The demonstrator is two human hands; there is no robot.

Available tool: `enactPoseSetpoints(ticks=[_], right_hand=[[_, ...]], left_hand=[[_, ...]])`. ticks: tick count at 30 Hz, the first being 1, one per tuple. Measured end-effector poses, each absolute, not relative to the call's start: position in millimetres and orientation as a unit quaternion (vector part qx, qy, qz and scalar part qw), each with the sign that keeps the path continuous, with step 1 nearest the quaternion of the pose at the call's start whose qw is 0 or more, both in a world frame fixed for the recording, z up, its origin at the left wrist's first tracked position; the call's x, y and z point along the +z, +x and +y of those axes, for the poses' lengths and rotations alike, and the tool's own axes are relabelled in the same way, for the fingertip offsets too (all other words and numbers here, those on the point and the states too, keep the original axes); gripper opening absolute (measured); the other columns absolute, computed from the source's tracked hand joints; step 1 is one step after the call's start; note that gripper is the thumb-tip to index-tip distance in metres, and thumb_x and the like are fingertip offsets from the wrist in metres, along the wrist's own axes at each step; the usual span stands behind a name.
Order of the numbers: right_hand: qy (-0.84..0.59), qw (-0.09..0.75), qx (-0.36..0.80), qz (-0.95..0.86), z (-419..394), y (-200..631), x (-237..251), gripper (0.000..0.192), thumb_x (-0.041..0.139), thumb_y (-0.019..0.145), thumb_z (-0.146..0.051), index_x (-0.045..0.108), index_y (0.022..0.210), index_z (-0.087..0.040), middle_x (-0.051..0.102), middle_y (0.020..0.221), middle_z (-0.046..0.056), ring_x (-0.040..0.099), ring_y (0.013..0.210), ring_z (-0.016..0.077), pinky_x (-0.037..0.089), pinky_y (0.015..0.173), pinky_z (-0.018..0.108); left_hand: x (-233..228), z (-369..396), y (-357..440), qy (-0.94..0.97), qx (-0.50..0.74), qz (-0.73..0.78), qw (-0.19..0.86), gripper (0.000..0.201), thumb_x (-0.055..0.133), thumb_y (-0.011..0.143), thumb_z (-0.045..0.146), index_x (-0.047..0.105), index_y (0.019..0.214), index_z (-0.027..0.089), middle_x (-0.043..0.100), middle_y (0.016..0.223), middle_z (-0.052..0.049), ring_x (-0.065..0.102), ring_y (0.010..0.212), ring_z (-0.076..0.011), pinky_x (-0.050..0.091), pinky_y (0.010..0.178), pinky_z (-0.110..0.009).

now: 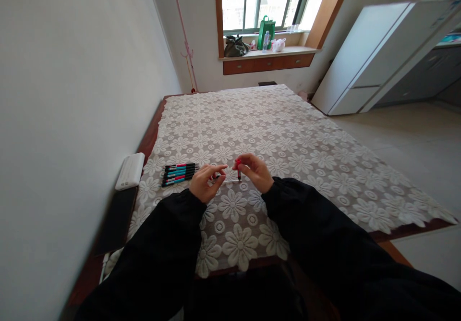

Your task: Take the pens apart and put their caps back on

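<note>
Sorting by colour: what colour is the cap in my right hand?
Red cap, head view.

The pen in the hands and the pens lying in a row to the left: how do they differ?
The held pen is raised off the cloth and stands nearly upright in the right hand; the row of pens lies flat on the tablecloth, untouched. The held pen is alone; the row is several pens side by side. Both show red and black, though some in the row are teal.

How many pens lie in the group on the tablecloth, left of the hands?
About 6 pens, side by side on the tablecloth, left of the left hand; the tight packing makes the count uncertain.
</note>
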State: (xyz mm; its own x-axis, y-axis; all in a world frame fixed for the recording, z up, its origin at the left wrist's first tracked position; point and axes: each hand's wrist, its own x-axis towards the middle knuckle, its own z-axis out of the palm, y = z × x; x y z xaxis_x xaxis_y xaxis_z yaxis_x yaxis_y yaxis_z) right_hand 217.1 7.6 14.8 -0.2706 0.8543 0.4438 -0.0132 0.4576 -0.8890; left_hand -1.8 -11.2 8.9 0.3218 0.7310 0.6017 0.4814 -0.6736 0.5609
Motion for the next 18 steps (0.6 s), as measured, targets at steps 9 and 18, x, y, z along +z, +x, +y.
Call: enactPoseSetpoints(ticks=[9, 18], right_hand=[[-0.343, 0.578, 0.326, -0.664, 7, 225, 21, 0.027, 0.060, 0.099, -0.043, 0.060, 0.120, -0.026, 0.073, 0.091, 0.002, 0.065, 0.075, 0.0166, 0.054, 0.069, 0.032], [-0.362, 0.557, 0.274, -0.695, 3, 224, 26, 0.020, 0.058, 0.099, -0.038, 0.063, 0.113, -0.024, 0.074, 0.087, 0.002, 0.062, 0.065, 0.0152, 0.054, 0.072, 0.035]], left_hand=[[6, -8, -7, 0.859, 0.269, 0.434, 0.037, 0.020, 0.074, 0.079, 0.029, 0.074, 0.099, 0.025, 0.071, 0.117, -0.007, 0.059, 0.116, -0.0313, 0.049, 0.100, -0.052], [5, -7, -8, 0.866, 0.274, 0.417, 0.039, 0.004, 0.074, 0.081, 0.026, 0.075, 0.085, 0.025, 0.071, 0.120, -0.004, 0.057, 0.120, -0.0307, 0.048, 0.102, -0.052]])
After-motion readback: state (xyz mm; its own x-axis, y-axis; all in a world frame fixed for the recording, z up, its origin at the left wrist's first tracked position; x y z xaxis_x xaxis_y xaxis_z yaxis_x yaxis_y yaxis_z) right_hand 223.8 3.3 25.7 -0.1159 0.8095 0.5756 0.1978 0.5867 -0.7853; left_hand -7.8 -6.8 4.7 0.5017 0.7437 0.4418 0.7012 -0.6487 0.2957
